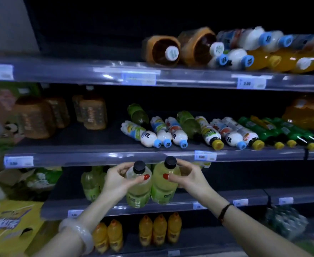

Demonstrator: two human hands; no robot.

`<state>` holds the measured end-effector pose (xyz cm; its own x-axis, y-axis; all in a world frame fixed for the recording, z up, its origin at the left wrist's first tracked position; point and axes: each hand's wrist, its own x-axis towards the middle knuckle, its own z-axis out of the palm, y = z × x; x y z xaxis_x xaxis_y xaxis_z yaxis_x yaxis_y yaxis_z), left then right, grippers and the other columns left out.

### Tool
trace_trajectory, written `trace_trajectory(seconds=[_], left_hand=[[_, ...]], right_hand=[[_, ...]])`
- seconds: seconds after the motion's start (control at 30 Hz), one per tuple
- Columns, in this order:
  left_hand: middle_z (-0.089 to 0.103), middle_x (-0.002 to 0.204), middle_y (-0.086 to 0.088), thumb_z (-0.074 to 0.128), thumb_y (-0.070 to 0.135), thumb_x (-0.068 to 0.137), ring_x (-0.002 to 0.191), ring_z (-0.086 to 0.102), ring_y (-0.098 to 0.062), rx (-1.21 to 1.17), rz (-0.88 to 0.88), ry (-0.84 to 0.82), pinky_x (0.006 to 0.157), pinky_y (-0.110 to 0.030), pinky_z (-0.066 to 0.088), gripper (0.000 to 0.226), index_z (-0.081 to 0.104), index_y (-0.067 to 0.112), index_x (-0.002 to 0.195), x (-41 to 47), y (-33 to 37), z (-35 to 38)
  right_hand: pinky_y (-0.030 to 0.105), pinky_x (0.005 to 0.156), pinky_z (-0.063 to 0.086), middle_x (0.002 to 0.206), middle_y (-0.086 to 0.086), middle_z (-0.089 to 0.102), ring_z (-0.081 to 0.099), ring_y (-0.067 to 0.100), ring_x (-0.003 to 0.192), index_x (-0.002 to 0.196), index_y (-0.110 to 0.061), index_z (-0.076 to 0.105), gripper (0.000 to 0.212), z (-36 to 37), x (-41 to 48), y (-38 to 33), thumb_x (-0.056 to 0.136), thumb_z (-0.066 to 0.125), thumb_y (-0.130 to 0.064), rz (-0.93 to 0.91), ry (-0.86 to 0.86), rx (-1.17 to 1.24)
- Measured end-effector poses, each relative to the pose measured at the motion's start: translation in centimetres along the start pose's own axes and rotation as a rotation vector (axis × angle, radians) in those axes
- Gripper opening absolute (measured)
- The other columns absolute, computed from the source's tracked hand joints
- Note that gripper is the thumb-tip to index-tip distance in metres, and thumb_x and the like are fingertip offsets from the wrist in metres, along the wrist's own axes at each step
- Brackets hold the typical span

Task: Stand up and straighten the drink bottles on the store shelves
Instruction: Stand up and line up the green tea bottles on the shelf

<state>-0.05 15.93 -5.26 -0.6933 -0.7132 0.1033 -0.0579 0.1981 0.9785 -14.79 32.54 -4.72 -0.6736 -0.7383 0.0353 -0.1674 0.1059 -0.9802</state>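
Pale-green bottle [138, 190] with a black cap stands upright in the left hand [119, 179], fingers curled round its shoulder. Touching it on the right, a second green bottle [164, 184] is clasped likewise by the right hand [187, 178]. Both stand at the shelf [217, 198] front edge.

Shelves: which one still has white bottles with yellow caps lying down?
The middle shelf: two yellow-capped white bottles lie there; the top shelf's white ones have blue caps.
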Motion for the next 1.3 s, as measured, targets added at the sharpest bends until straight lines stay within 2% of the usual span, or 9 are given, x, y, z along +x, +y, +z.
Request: trace_trajectory(seconds=[0.23, 0.33, 0.43, 0.53, 0.63, 0.73, 0.9, 1.1, 1.3], left_hand=[[0.069, 0.096, 0.003, 0.084, 0.005, 0.058, 0.088, 0.063, -0.008, -0.013, 0.044, 0.023, 0.079, -0.024, 0.048, 0.043, 0.067, 0.02, 0.095, 4.0, -13.4, 1.5], [0.071, 0.096, 0.0, 0.086, 0.009, 0.058, 0.092, 0.065, -0.017, -0.016, 0.086, 0.058, 0.086, -0.033, 0.051, 0.042, 0.069, 0.018, 0.095, 6.3, -16.6, 2.1], [0.07, 0.086, 0.0, 0.084, 0.007, 0.06, 0.081, 0.064, -0.015, -0.066, 0.163, 0.103, 0.075, -0.026, 0.051, 0.035, 0.069, 0.015, 0.09, 7.2, -18.5, 2.5], [0.071, 0.083, -0.005, 0.085, 0.009, 0.062, 0.077, 0.063, -0.017, -0.118, 0.194, 0.142, 0.072, -0.025, 0.051, 0.033, 0.07, 0.008, 0.091, 9.8, -21.7, 2.9], [0.071, 0.096, -0.012, 0.089, 0.021, 0.058, 0.085, 0.064, -0.019, -0.089, 0.208, 0.148, 0.076, -0.028, 0.049, 0.052, 0.068, 0.002, 0.102, 11.3, -25.1, 3.2], [0.069, 0.101, -0.011, 0.083, 0.018, 0.065, 0.095, 0.064, -0.022, -0.107, 0.203, 0.175, 0.083, -0.029, 0.049, 0.046, 0.066, 0.001, 0.104, 12.6, -27.5, 3.5], [0.062, 0.115, -0.005, 0.079, 0.029, 0.07, 0.104, 0.058, -0.019, -0.073, 0.216, 0.182, 0.089, -0.029, 0.046, 0.063, 0.056, 0.005, 0.122, 14.0, -28.3, 3.9], [0.055, 0.116, 0.0, 0.088, 0.022, 0.059, 0.107, 0.052, -0.016, 0.265, 0.243, 0.125, 0.075, -0.019, 0.043, 0.097, 0.032, 0.019, 0.138, 14.6, -29.6, 4.8], [0.054, 0.103, -0.001, 0.085, 0.018, 0.064, 0.09, 0.052, -0.016, 0.292, 0.224, 0.18, 0.073, -0.024, 0.04, 0.081, 0.032, 0.007, 0.124, 14.8, -29.5, 5.2]], right_hand=[[0.01, 0.062, 0.048, 0.082, -0.021, 0.067, 0.064, -0.002, 0.084, 0.096, -0.036, 0.063, 0.041, 3.2, 4.6, 11.7, 0.075, 0.078, -0.005, -0.072, 0.003, -0.012], [0.018, 0.074, 0.053, 0.099, -0.011, 0.069, 0.063, 0.005, 0.096, 0.108, -0.031, 0.065, 0.044, 3.8, 7.5, 15.4, 0.069, 0.084, -0.023, -0.108, 0.041, -0.023], [0.038, 0.084, 0.055, 0.119, 0.005, 0.067, 0.061, 0.025, 0.113, 0.119, -0.032, 0.064, 0.076, 4.9, 9.3, 18.3, 0.049, 0.087, -0.052, -0.155, 0.097, 0.002], [0.02, 0.061, 0.047, 0.114, 0.008, 0.068, 0.063, 0.019, 0.097, 0.103, -0.038, 0.064, 0.054, 5.9, 11.8, 21.0, 0.055, 0.086, -0.045, -0.208, 0.156, -0.005], [0.028, 0.073, 0.051, 0.112, 0.006, 0.069, 0.065, 0.018, 0.104, 0.111, -0.03, 0.061, 0.05, 6.9, 13.2, 23.3, 0.067, 0.084, -0.035, -0.254, 0.175, -0.003], [0.033, 0.077, 0.055, 0.11, 0.006, 0.07, 0.067, 0.018, 0.1, 0.116, -0.021, 0.06, 0.053, 7.8, 14.6, 25.7, 0.07, 0.082, -0.037, -0.218, 0.188, -0.005], [0.04, 0.088, 0.053, 0.126, 0.005, 0.062, 0.059, 0.02, 0.113, 0.123, -0.035, 0.053, 0.086, 8.5, 17.3, 28.3, 0.049, 0.075, -0.073, -0.204, 0.198, -0.037], [0.037, 0.094, 0.053, 0.11, -0.015, 0.068, 0.064, 0.009, 0.106, 0.142, -0.039, 0.028, 0.112, 8.6, 18.3, 30.2, 0.047, 0.083, -0.058, -0.222, 0.148, -0.312], [0.041, 0.09, 0.054, 0.102, -0.019, 0.067, 0.065, 0.011, 0.102, 0.131, -0.037, 0.04, 0.091, 9.5, 17.5, 30.2, 0.052, 0.078, -0.063, -0.171, 0.239, -0.345]])
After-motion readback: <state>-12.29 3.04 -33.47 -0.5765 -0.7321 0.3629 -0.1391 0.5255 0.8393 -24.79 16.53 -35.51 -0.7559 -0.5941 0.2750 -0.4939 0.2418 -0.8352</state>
